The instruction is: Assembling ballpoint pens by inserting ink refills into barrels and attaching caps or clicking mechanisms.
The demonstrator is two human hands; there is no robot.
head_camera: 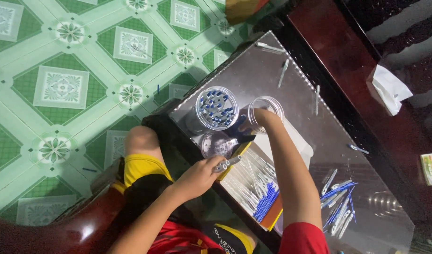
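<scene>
My left hand (199, 176) is closed around a couple of pale pen barrels (227, 163), held over the near end of a shallow box (272, 214). The box holds clear pen parts and a bundle of blue refills (266, 202). My right hand (259, 117) reaches across the glass table top (347, 127) to the rim of an empty clear cup (272, 104). Its fingers are curled there, and what they grip is hidden. Beside it, a clear cup (217, 107) stands full of upright blue-tipped pens. A third round clear container (216, 143) sits just in front of that.
A loose pile of blue and white pen parts (338, 202) lies at the right. Single pens (282, 73) are scattered over the far part of the table. A dark wooden surface beyond carries a white tissue (389, 87) and a small yellow-green box (431, 168). The floor (60, 87) is green tile.
</scene>
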